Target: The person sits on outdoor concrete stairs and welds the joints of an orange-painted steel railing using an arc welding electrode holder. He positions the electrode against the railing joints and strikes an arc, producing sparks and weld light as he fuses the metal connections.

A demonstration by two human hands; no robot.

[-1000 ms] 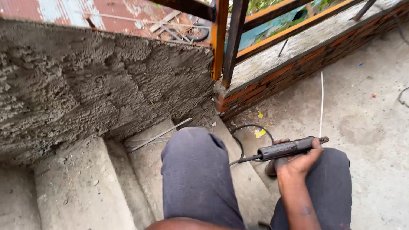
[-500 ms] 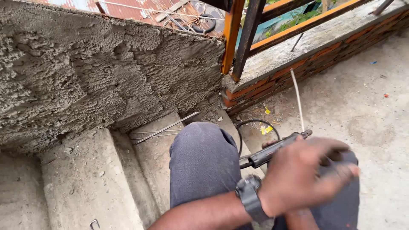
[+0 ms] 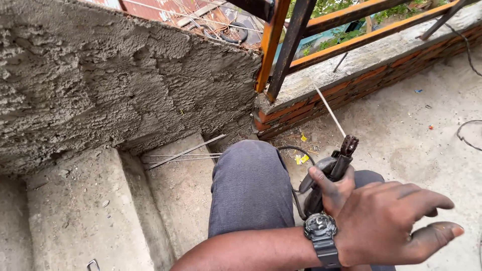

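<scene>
I see a rough grey cement wall (image 3: 115, 85) on the left and dusty concrete steps (image 3: 75, 211) under it. A low brick ledge (image 3: 351, 85) holds orange and black metal bars (image 3: 281, 45) in daylight.

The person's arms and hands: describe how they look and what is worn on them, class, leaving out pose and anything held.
The left hand is bare and smudged with dark grime, and its forearm is uncovered. A chunky grey wristwatch sits on that wrist. The right hand is bare too, ungloved, mostly hidden behind the left.

right hand (image 3: 334, 188) mostly hidden behind left hand (image 3: 396, 223), cable (image 3: 469, 133) cut off at right edge, small clip (image 3: 93, 264) cut by bottom edge
</scene>
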